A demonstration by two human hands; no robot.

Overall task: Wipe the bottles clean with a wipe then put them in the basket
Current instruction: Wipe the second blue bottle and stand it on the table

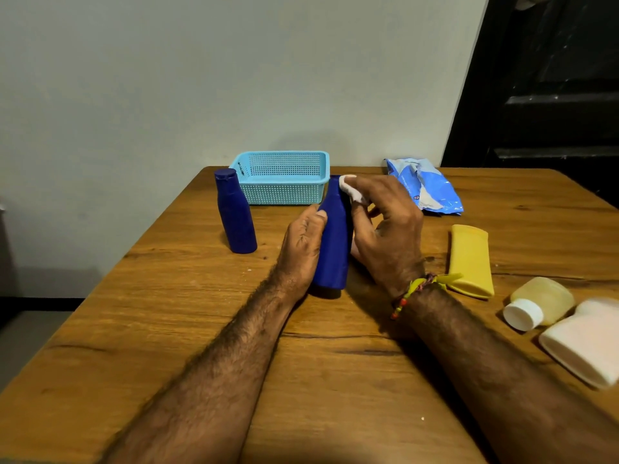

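Mid-frame, my left hand [303,244] grips a dark blue bottle [333,242] upright on the wooden table [187,329]; my right hand [388,226] pinches a white wipe [350,189] against its top. The light blue basket [284,177] sits just behind.

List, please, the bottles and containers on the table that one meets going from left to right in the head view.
Standing blue bottle → blue bottle in the hands → yellow tube → pale yellow bottle with white cap → white bottle. The basket and the wipes packet lie farther back, so they are left out.
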